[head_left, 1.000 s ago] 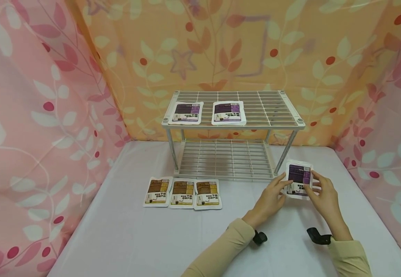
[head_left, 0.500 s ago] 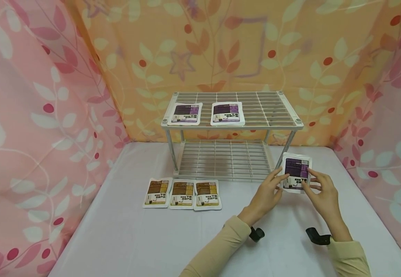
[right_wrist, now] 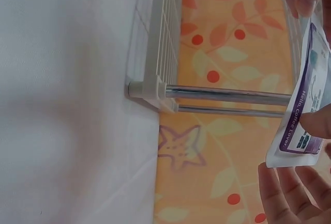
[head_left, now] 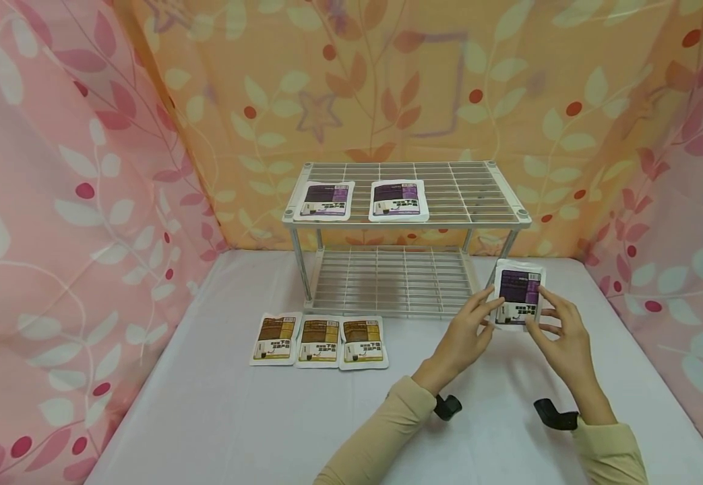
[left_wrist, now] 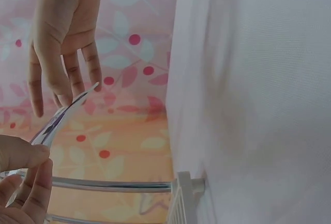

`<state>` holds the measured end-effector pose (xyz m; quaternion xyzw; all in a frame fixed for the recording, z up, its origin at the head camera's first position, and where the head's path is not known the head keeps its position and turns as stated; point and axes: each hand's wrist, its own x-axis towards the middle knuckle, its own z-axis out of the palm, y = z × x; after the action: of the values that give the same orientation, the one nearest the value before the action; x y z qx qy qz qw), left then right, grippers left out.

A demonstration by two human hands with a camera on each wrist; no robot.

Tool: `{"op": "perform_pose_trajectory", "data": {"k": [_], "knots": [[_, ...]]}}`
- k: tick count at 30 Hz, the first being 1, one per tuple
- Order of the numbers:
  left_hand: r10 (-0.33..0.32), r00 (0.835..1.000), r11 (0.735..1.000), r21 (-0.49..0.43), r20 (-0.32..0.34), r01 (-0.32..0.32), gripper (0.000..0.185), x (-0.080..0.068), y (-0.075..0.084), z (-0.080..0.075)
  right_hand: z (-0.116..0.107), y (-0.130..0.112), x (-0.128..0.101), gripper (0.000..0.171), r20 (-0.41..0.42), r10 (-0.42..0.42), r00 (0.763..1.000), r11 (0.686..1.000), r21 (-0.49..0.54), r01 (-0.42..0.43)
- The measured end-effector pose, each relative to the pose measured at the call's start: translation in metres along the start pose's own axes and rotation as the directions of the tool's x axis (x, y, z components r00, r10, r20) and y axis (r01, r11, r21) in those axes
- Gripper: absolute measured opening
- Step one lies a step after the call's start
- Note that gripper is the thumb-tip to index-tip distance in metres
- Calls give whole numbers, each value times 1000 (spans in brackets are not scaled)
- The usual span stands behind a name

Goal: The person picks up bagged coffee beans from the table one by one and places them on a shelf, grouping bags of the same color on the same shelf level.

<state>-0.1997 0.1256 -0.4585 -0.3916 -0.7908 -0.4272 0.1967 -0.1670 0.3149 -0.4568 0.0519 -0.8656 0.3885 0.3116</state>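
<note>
Both hands hold one purple-and-white packet point(head_left: 518, 294) above the table, just right of the wire rack's point(head_left: 408, 214) front right leg. My left hand point(head_left: 471, 329) pinches its left edge; my right hand point(head_left: 554, 327) pinches its right edge. The packet point(left_wrist: 59, 117) shows edge-on in the left wrist view and as a purple label point(right_wrist: 307, 111) in the right wrist view. Two more purple packets point(head_left: 326, 199) point(head_left: 397, 199) lie flat on the rack's top shelf at its left. Three brown packets point(head_left: 318, 341) lie in a row on the table in front of the rack.
The rack's lower shelf point(head_left: 390, 279) holds nothing, and the right half of the top shelf is bare. Patterned fabric walls point(head_left: 60, 202) close in the white table point(head_left: 236, 417) on the left, back and right.
Both hands have lifted the purple packet a little upward and toward the rack. The packets on the shelf and table have not moved.
</note>
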Motion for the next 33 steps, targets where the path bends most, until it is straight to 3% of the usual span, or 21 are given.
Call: {"op": "perform_pose_trajectory", "data": {"k": [10,20,33], "knots": [[24,999,1000,8,-35,-24,53,4,5,-11,-2,-5,1,85,13,-68,998,997,34,67],[37,997,999,19,-63,-36,52,7,9,-26,-4,-20,4,78,-19,-213,977,974,70,214],[21,997,998,54,-68,-17,58,14,10,-42,-1,-23,11,85,-13,-256,967,962,96,256]]}}
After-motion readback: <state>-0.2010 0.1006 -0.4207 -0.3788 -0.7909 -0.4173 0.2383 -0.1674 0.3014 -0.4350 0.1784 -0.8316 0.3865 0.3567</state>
